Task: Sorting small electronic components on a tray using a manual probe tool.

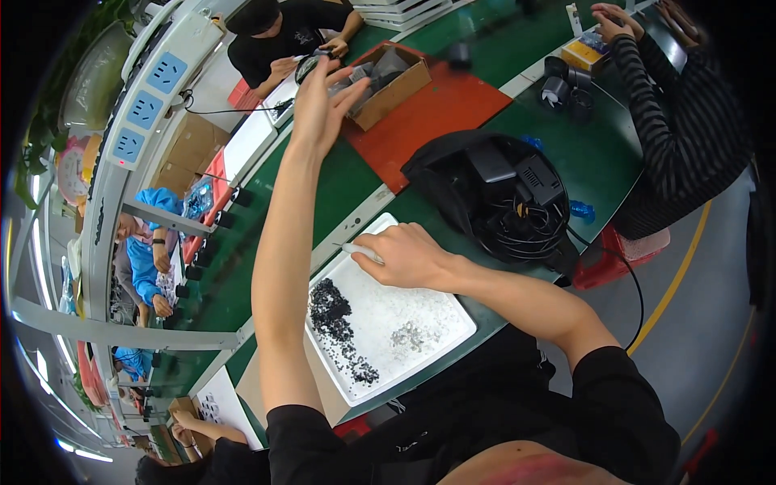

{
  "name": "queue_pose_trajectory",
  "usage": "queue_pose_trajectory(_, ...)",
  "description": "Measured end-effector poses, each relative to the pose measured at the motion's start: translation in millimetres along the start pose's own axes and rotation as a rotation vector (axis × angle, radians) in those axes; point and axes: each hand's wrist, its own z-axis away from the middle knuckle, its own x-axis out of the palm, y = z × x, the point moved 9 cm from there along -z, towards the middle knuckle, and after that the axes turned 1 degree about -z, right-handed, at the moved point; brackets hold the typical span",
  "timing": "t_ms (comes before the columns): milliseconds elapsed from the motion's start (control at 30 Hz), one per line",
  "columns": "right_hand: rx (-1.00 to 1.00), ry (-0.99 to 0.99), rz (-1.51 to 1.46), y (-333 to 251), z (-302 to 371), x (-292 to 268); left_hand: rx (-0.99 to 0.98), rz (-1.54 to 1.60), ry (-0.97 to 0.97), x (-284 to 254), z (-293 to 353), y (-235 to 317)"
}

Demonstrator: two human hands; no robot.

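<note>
My left arm is stretched far forward. My left hand (pixel 322 109) is open, its fingers spread beside a cardboard box (pixel 394 99) that holds dark grey pieces. A dark, rounded piece (pixel 459 55), smeared by motion, shows to the right of that box, apart from my hand. My right hand (pixel 408 257) is closed around a light grey handled tool (pixel 364 252) with a thin pointed tip, over the far edge of a white tray (pixel 436 311). In the tray, small black parts (pixel 330 311) lie heaped along the left side, and small clear bits (pixel 411 335) lie toward the right.
A black bag (pixel 440 166) with adapters and coiled cable stands right of the tray. An orange-red mat (pixel 436 113) lies under the box. Several dark cups (pixel 566 89) stand at the far right near a person in striped sleeves (pixel 679 121). A socket strip (pixel 145 105) rises at left.
</note>
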Motion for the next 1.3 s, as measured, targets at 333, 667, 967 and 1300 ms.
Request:
queue_pose_trajectory(333,-0.05,-0.097,0.057,-17,-6,5,-0.105,-1.62,0.19,-234,49,-90)
queue_pose_trajectory(667,-0.11,0.088,-0.049,-31,-6,-12,-0.026,-1.691,0.701,-447,54,-106)
queue_pose_trajectory(967,-0.187,0.215,-0.084,-14,5,-19,0.348,-1.545,0.773,-431,68,-86)
queue_pose_trajectory(1300,-0.01,-0.17,-0.517,-11,0,29,0.169,-1.589,0.622,-304,286,-33)
